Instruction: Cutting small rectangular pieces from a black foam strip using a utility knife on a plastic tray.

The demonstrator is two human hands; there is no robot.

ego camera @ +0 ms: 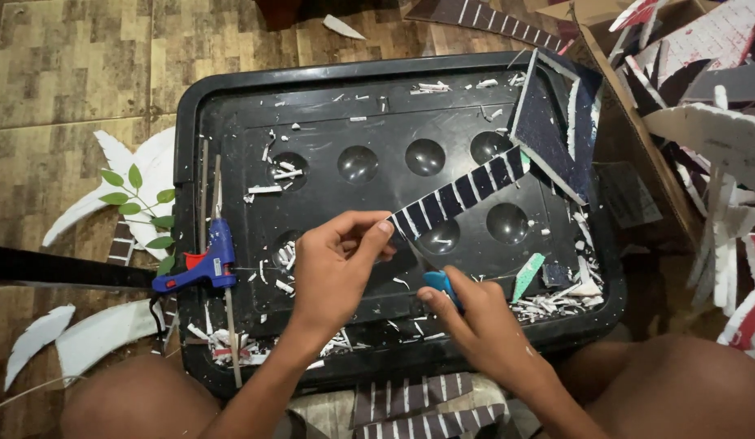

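Mid-frame, left hand [332, 264] pinches striped strip [459, 195] over black tray [190, 122], right hand [483, 321] clenched on blue cutter [438, 283]; cut strips [410, 402] at bottom, scraps [548, 305] around, so cutting looks partway done.

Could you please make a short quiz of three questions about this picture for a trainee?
1. True or false: the left hand pinches one end of the striped strip.
2. What colour is the tool in the right hand? A red, B blue, C yellow.
3. On which side of the black tray does the glue gun lie?

Key: 1 true. 2 B. 3 the person's left side.
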